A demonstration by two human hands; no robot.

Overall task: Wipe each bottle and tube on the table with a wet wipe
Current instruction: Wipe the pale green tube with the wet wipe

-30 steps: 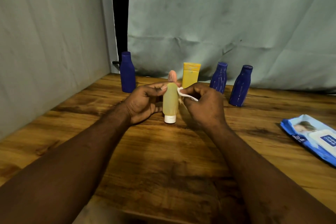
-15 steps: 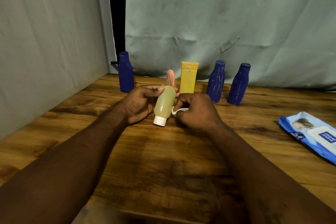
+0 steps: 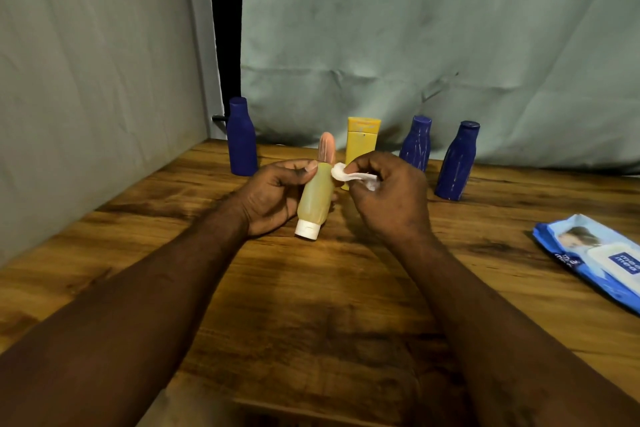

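Tube (image 3: 315, 198) cap-down in your left hand (image 3: 273, 194), fingers curled round it, over worktop (image 3: 311, 305) centre. Right hand (image 3: 391, 194) pinches wipe (image 3: 341, 173) at tube's 1 o'clock. Stroke full length toward cap; rotate tube between strokes.

Wipes pack (image 3: 595, 263) right of bottles (image 3: 455, 161).

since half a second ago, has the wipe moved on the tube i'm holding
Yes. The wet wipe went up the pale tube: it was below the base of the standing yellow tube, now it overlaps its lower part.
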